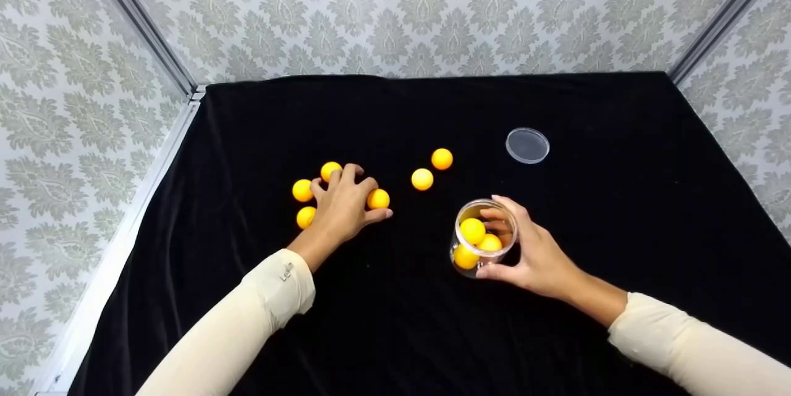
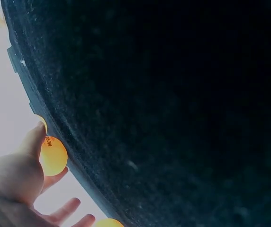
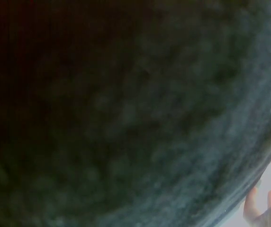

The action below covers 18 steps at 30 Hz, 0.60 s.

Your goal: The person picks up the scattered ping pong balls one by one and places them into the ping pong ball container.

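My left hand [image 1: 344, 206] reaches down over the left part of the table, thumb and index finger on either side of an orange table tennis ball [image 1: 378, 199]. In the left wrist view this ball [image 2: 53, 157] sits between thumb and finger, dark lettering on it. Three more balls lie along the hand's other side: one upper ball [image 1: 331, 170], one at the left [image 1: 302, 190] and a lower one [image 1: 306, 217], partly covered by the hand. My right hand [image 1: 536, 254] grips a clear, open-topped jar [image 1: 486, 254], tilted, with orange balls [image 1: 472, 231] inside.
Two loose balls, one nearer [image 1: 422, 179] and one farther [image 1: 442, 159], lie mid-table between the hands. A clear round lid [image 1: 528, 146] lies flat beyond the jar. Black cloth [image 1: 395, 328] covers the table, with patterned walls [image 1: 395, 13] behind and at the sides.
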### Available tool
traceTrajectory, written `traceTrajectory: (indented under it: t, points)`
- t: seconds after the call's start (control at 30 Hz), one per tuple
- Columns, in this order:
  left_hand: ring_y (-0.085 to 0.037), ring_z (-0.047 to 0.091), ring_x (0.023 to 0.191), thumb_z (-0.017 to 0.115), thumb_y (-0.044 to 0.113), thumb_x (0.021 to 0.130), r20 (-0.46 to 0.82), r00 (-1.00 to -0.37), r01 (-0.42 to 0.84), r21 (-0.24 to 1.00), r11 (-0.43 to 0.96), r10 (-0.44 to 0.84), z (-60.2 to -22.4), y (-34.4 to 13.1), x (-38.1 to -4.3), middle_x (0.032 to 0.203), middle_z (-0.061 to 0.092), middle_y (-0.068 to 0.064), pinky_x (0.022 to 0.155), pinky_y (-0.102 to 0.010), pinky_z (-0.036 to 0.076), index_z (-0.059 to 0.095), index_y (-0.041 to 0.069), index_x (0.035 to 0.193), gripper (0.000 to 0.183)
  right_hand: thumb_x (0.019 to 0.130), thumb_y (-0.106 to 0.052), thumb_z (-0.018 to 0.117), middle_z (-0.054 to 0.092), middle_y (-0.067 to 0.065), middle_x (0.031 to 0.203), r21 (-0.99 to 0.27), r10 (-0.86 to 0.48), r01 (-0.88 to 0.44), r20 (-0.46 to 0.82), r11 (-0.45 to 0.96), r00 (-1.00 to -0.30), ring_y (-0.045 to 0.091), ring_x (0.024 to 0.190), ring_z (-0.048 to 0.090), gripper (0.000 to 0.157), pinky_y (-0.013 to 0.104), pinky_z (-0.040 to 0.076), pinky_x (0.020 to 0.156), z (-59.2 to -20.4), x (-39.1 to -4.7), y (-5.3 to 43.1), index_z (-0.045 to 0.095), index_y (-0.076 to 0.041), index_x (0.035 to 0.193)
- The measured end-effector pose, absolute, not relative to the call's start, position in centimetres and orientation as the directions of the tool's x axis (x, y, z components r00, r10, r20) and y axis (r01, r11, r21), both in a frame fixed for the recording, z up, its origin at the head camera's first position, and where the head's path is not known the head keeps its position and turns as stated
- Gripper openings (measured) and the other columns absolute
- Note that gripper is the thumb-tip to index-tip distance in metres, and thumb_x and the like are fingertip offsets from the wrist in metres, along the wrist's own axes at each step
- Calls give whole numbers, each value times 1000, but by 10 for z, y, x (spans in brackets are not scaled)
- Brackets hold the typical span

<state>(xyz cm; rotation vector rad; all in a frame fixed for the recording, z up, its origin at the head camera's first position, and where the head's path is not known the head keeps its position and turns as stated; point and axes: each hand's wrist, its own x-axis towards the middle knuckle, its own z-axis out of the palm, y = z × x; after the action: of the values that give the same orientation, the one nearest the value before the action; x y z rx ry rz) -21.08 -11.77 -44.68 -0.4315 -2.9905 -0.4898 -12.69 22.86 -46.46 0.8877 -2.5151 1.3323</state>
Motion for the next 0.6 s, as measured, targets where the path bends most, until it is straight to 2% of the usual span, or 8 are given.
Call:
traceTrajectory:
  t: [0.27,0.5,0.6]
  points:
    - [-38,44,131,76,60,84,106,-959,281,287,916,261,-445,-118,-210,145,47,-11,107,-76,21,70,20,115,52,70,-33,94,61,5,141,-705,-436,-583,412,404,-800,24,122,67,113,36,52,102,-466,-128,228,28,-6,157]
    - [-38,45,129,76,60,83,139,-955,294,298,908,263,-439,-118,-211,144,48,-11,107,-75,21,70,19,113,50,71,-34,94,61,3,142,-707,-435,-578,407,407,-803,23,122,66,113,35,52,102,-466,-127,229,26,-19,159]
    - [-38,46,128,77,59,83,152,-953,296,299,907,261,-435,-117,-211,143,48,-10,106,-74,21,70,20,111,49,71,-34,94,61,4,141,-705,-435,-580,409,408,-803,24,121,67,112,35,52,102,-466,-127,229,26,-16,159]
